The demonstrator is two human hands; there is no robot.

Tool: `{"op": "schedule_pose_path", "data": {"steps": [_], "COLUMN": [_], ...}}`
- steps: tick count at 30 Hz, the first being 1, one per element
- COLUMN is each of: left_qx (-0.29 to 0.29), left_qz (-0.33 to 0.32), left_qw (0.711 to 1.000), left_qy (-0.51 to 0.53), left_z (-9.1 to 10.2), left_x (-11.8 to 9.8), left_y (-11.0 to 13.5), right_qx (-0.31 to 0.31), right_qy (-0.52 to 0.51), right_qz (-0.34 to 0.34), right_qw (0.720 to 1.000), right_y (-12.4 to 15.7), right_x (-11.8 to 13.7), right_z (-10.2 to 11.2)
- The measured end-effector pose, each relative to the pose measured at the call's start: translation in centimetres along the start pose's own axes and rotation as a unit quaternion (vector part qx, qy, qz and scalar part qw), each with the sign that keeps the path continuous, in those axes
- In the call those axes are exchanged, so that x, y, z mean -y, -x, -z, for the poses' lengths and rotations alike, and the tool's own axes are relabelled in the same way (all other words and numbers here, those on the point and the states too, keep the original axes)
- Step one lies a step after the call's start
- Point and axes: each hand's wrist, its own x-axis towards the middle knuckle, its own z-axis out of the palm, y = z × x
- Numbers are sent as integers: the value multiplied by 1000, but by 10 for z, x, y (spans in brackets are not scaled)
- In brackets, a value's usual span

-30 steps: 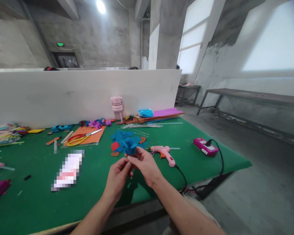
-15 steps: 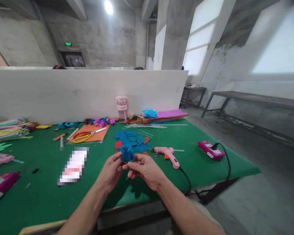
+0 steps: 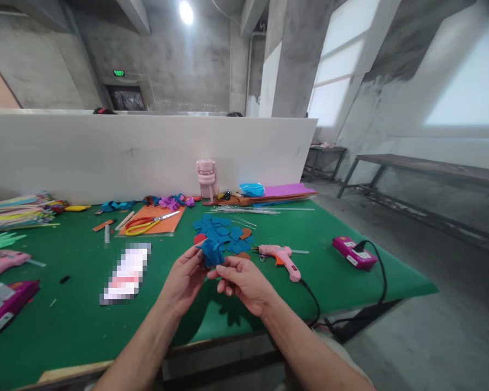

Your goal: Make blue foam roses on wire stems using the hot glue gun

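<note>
Between my two hands, above the near part of the green table, is a blue felt flower (image 3: 212,253) with several overlapping petals. My left hand (image 3: 186,278) closes its fingers on the flower's left side. From the right, my right hand (image 3: 239,277) pinches it low down with thumb and forefinger; the exact grip point is partly hidden. Just beyond the flower lie loose blue felt petals (image 3: 218,228), with a red felt piece (image 3: 200,238) and a brown felt piece (image 3: 246,233) among them. A pink glue gun (image 3: 283,258) rests to the right of my right hand.
Scissors (image 3: 150,221) lie on an orange sheet (image 3: 175,224). Thin wires (image 3: 248,210) and a pink bottle (image 3: 207,179) are at the back by a white partition (image 3: 158,157). A magenta power strip (image 3: 354,253) sits right; its black cable (image 3: 382,274) hangs over the edge.
The flower has turned and tilted slightly between my fingers, with both hands still on it. The whole view has shifted a little, so the table things appear slightly further right.
</note>
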Motion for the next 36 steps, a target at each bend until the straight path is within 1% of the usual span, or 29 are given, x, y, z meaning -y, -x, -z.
{"op": "schedule_pose_path", "data": {"steps": [3, 7, 15, 20, 24, 28, 30, 33, 36], "left_qx": [11, 7, 38, 51, 30, -3, -9, 10, 39], "left_qz": [14, 29, 39, 36, 44, 29, 24, 29, 32], "left_qw": [1000, 999, 998, 996, 996, 999, 999, 999, 997], "left_qy": [-12, -22, -39, -60, -73, -46, -31, -40, -65], "left_z": [2, 5, 3, 2, -1, -3, -3, -2, -2], "left_x": [5, 9, 8, 6, 5, 6, 5, 4, 5], "left_y": [-1, 0, -1, 0, 1, 1, 0, 0, 2], "right_qx": [-6, -4, -9, 1, -6, -17, -22, -33, -47], "right_qy": [-16, -25, -30, -17, -6, -5, -12, -20, -6], "right_qz": [2, 5, 0, -9, -15, -10, -3, 4, 4], "right_qw": [1000, 1000, 999, 1000, 1000, 1000, 1000, 999, 999], "right_y": [-1, -2, 0, 0, 0, 0, 0, 0, 0], "right_x": [0, 0, 4, 4, 1, 0, 1, 3, 3], "right_z": [1, 3, 3, 3, 3, 2, 2, 2, 2]}}
